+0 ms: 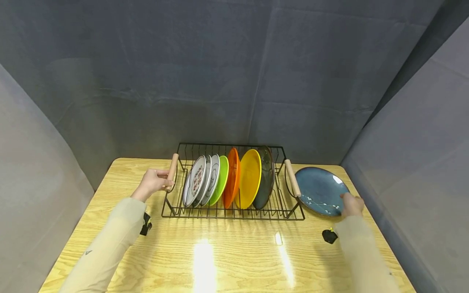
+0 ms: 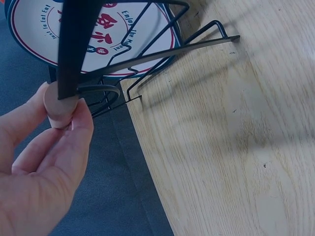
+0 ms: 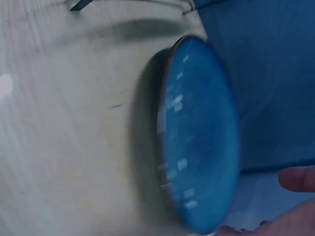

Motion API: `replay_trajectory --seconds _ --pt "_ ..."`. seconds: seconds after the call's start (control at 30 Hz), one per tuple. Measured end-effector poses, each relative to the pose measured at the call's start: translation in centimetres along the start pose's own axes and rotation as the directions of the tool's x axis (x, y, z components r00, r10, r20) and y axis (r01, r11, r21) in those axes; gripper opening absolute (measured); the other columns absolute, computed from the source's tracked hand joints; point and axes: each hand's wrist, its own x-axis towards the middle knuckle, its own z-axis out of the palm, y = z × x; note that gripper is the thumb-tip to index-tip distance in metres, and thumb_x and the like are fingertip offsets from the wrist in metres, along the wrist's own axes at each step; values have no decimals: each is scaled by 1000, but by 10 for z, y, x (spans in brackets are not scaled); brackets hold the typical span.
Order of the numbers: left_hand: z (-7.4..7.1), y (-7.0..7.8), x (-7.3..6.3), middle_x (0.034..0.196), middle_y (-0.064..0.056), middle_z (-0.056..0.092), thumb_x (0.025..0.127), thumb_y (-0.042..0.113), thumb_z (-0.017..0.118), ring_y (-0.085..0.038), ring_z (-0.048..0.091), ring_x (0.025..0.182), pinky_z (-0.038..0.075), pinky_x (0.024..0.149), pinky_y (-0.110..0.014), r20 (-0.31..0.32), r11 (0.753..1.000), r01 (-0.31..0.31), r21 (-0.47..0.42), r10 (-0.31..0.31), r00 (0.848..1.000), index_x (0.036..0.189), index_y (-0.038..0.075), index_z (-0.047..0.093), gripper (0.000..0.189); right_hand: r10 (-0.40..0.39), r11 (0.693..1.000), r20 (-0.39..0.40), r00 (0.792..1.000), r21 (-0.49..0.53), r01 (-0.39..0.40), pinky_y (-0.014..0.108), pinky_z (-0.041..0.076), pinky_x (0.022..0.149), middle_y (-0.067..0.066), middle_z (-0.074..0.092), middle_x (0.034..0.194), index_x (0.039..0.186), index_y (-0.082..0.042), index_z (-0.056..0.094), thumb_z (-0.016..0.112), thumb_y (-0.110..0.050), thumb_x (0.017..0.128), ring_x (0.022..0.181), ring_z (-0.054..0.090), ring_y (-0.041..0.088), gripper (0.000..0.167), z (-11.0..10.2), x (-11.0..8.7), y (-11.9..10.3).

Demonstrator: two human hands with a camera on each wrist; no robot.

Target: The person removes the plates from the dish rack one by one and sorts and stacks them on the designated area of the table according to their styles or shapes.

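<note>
My left hand (image 1: 155,184) pinches the wooden handle (image 1: 172,173) at the left end of a black wire dish rack (image 1: 234,218); the left wrist view shows thumb and fingers around that handle. On the table to the right of the rack is a dark blue plate (image 1: 322,190) with small white blossoms. My right hand (image 1: 352,204) is at the plate's right rim. In the right wrist view, the thumb (image 3: 298,179) stands apart from the blurred plate (image 3: 202,137), and the fingers are near its lower end, partly out of frame.
Plates stand upright in the rack: several white patterned ones (image 1: 196,181), a green (image 1: 220,181), an orange (image 1: 232,177), a yellow (image 1: 250,179) and a dark one (image 1: 264,179). Another wooden handle (image 1: 292,179) is beside the blue plate. Grey curtains (image 1: 220,81) surround the wooden table (image 1: 238,252).
</note>
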Motion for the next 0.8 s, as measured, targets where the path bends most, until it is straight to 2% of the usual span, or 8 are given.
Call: replay_trajectory --seconds 0.07,0.17,0.23,0.3,0.4,0.5,0.67,0.8 --pt "0 0 0 122 -31 50 83 -2 63 -15 62 81 55 67 -24 -3 1000 3 -4 -3 1000 130 -10 43 52 -95 995 -2 995 -17 95 41 13 112 18 -1 151 145 1 1 42 -8 86 137 5 32 72 7 -6 -13" --pt "0 0 0 122 -31 50 83 -2 63 -14 61 81 55 67 -24 -7 1000 0 -2 0 1000 130 -10 43 51 -221 968 23 975 -119 222 44 19 111 19 4 151 146 -2 4 44 -9 87 137 9 34 71 17 -18 -33" --pt "0 0 -1 123 -31 50 83 -2 62 -14 61 81 54 67 -24 -8 1000 -3 0 3 1000 130 -10 43 51 -297 933 67 953 -191 304 46 22 109 17 6 151 146 -4 5 45 -11 89 136 10 34 70 24 -30 -46" --pt "0 1 -1 122 -31 50 84 -2 62 -15 62 82 54 67 -25 -6 1000 -7 8 7 1000 130 -10 43 51 -372 889 113 921 -244 389 47 26 107 17 10 150 147 -6 7 47 -12 90 135 14 34 70 31 -42 -57" --pt "0 1 -1 122 -31 51 84 -2 62 -16 62 82 54 67 -25 -7 1000 -7 10 7 1000 130 -10 43 50 -471 817 197 860 -271 509 50 28 104 18 12 149 147 -8 9 50 -14 89 134 17 36 71 41 -61 -71" --pt "0 0 0 122 -31 50 84 -2 62 -16 62 82 55 67 -25 -10 1000 -6 9 6 1000 129 -10 44 50 -552 746 271 788 -262 612 51 27 104 21 15 147 147 -8 11 52 -13 88 133 18 37 72 51 -78 -80" --pt "0 1 -1 122 -31 51 83 -2 62 -14 62 82 55 68 -25 -9 1000 1 3 -1 1000 130 -10 44 51 -659 618 376 652 -224 754 52 26 104 24 23 143 145 -5 17 58 -11 87 129 25 41 71 68 -103 -85" --pt "0 1 -1 122 -31 51 83 -2 62 -14 62 81 55 68 -24 -6 1000 2 -2 -2 1000 130 -10 43 51 -697 553 439 567 -173 815 56 30 99 22 28 142 144 -7 22 60 -12 87 128 28 40 69 81 -120 -85"
